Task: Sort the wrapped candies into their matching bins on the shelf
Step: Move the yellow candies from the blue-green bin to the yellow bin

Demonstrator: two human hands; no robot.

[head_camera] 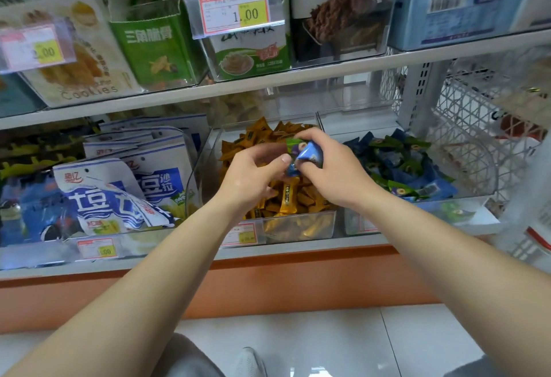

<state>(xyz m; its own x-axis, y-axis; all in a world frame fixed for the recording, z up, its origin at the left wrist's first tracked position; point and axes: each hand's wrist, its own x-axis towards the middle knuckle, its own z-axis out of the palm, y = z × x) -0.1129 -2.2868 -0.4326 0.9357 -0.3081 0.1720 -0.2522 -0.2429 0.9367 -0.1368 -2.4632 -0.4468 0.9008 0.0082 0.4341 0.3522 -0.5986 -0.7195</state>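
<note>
Your forearms reach in from the tiled floor over the shelf (298,250) edge. Both hands meet above the clear middle bin (301,224) of orange candies (287,194). Your right hand (331,168) is closed around a blue candy (310,154), a green and purple wrapper showing just behind it; your left hand (253,174) curls loosely, thumb and fingertips touching the blue wrapper's tail, though whether it truly grips is unclear. The blue and green candies' bin (351,221) sits just to the right. Let the left go, keep the right pinch firm, and carry the strays right, clearing the divider before you drop them.
</note>
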